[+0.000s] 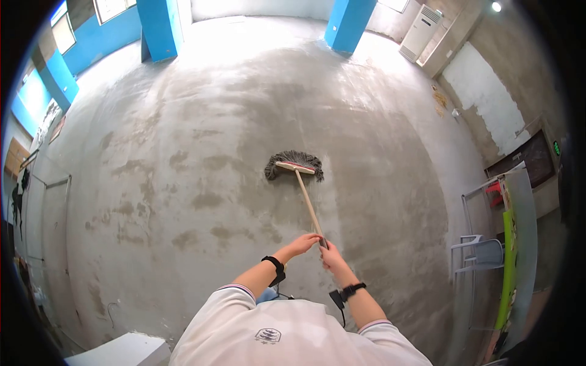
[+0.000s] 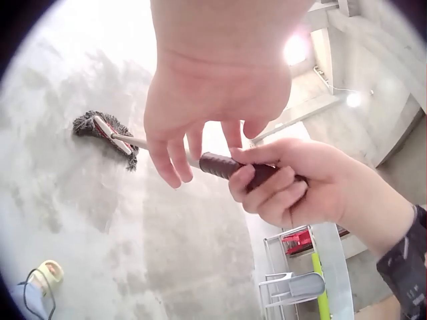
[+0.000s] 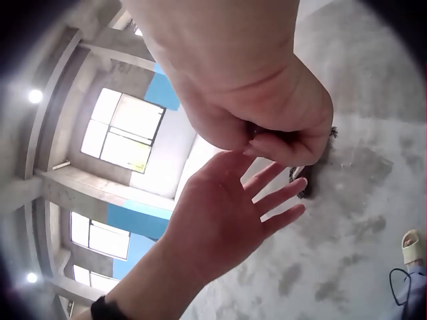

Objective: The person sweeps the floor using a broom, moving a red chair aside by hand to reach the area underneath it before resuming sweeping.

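A mop with a grey string head (image 1: 311, 160) lies on the concrete floor ahead, its pale wooden handle (image 1: 309, 204) sloping back toward the person. The right hand (image 1: 332, 257) grips the handle's end; in the left wrist view that hand (image 2: 300, 183) has its fingers curled round the dark ribbed grip (image 2: 217, 165). Beside the grip is the left hand (image 1: 301, 244), fingers extended and apart in the left wrist view (image 2: 217, 87) and the right wrist view (image 3: 217, 220). Whether it touches the handle, I cannot tell. The right fist (image 3: 267, 107) hides the grip in the right wrist view.
Concrete floor (image 1: 372, 183) with darker patches surrounds the mop. Blue pillars (image 1: 157, 30) stand at the back. At right are a grey chair (image 1: 487, 253) and a green-edged panel (image 1: 508, 268). A white box (image 1: 125, 352) is at lower left.
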The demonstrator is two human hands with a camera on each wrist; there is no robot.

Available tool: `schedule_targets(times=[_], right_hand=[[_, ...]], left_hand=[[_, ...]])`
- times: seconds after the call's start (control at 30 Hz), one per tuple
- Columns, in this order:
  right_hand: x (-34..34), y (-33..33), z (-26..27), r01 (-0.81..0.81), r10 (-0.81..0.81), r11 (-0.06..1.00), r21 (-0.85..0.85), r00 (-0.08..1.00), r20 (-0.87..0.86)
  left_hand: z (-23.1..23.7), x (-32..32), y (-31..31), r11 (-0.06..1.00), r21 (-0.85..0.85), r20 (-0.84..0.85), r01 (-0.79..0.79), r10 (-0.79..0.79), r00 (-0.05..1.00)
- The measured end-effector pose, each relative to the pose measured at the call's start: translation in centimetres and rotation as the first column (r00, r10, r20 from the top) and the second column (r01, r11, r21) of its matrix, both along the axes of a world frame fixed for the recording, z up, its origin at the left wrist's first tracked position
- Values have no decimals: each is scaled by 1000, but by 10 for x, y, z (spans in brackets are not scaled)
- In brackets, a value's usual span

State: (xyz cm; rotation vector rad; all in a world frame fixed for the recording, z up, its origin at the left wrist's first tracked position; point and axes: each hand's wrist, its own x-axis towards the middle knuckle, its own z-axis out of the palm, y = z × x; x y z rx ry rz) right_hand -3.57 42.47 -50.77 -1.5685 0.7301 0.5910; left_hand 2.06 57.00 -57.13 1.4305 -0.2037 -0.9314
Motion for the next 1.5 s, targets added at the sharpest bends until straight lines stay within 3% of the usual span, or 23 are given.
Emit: schedule_targets(times=[0.07,0.13,0.23,0.27,0.33,0.4,0.5,0.63,0.67,0.73,0.77,0.83,0.87,0.9,0.93,0.97,1.03,1.13,1.2,1.27,1.33,1.43,1.5], right_hand=[[-33,-19,11,-39,39,999,-27,999,6],[-70,-37,29,-127,136,981,-147,989,55],[-130,-46,65,-142,149,973,-180,989,24],[-152,-48,69,-112,115,985,-135,993,18],[-192,-49,76,-67,69,994,-85,998,15],[-233,-48,85,14,-13,999,44,1000,-28],[-290,-52,103,37,-37,999,-12,999,-20],[-372,-82,104,431,-413,886,171,901,-131],[-390,-84,102,462,-443,869,175,886,-137],[-432,-86,103,631,-598,727,270,775,-204],[-452,-88,103,647,-610,714,267,762,-218],[-482,-84,97,594,-585,793,134,805,-100],[-497,-83,83,615,-607,775,147,789,-96],[-512,-86,63,516,-502,847,-128,855,131],[-521,-86,50,423,-318,802,-422,900,297],[-519,-86,56,444,-340,794,-416,891,302],[-501,-92,83,349,-396,776,-526,918,25],[-504,-99,76,276,-344,789,-548,939,-22],[-509,-105,54,287,-340,796,-533,940,0],[-499,-113,31,285,-317,796,-534,948,32],[-481,-113,13,218,-241,801,-558,970,32],[-411,-138,22,200,-191,816,-542,979,75],[-358,-169,25,188,-150,820,-541,982,114]], left_hand=[[-2,-11,-6,1000,14,25,-14,13,1000],[-1,-26,-19,991,125,-83,48,-37,996],[-37,-59,-52,983,172,-159,58,-31,987],[-47,-74,-61,982,174,-151,73,-47,987],[-65,-108,-76,963,226,-397,-146,228,889],[-77,-139,-81,974,203,-451,-98,182,874],[-94,-200,-113,974,227,-450,-21,124,884],[-72,-277,-156,975,220,-425,-16,110,898],[-62,-291,-167,972,231,-420,-40,137,897],[-56,-320,-181,967,246,-434,63,52,899],[-57,-335,-188,954,266,-446,136,-3,895],[-53,-350,-201,928,295,-443,228,-79,893],[-54,-360,-211,903,310,-479,297,-121,869],[-57,-368,-219,873,324,-514,365,-161,842],[-59,-372,-224,861,331,-507,386,-182,842],[-62,-376,-228,859,330,-534,392,-172,827],[-74,-383,-235,838,364,-569,406,-145,809],[-97,-388,-243,792,434,-612,430,-91,786],[-110,-389,-252,774,441,-628,454,-95,773],[-102,-370,-259,773,522,-587,360,19,810],[-109,-346,-262,753,568,-525,334,19,851],[-123,-282,-277,773,576,-453,266,32,891],[-122,-227,-297,858,484,-459,172,81,885]])
